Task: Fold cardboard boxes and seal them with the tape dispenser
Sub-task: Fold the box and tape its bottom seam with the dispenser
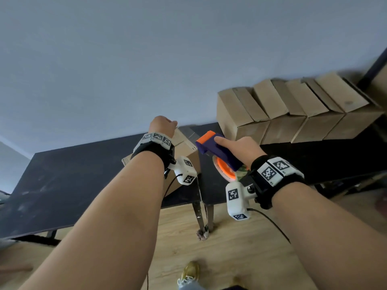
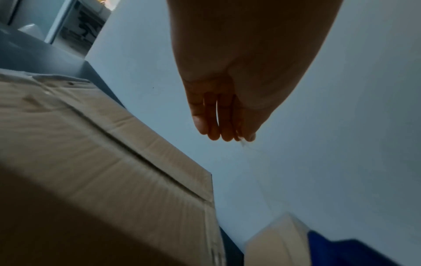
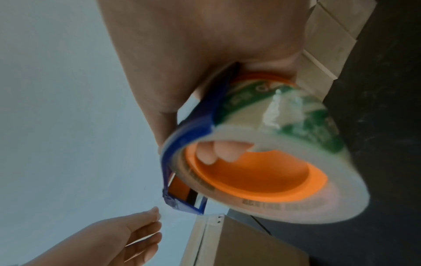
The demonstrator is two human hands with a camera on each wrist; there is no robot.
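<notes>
Dark table (image 1: 62, 176) | tape dispenser (image 1: 217, 150) in right hand (image 1: 240, 147) | roll lettering blurred

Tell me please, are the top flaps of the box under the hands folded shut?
Shut: the box flaps lie flat, meeting at a seam.

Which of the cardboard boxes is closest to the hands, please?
The lone box on the table between the wrists, apart from the row of boxes along the wall.
</notes>
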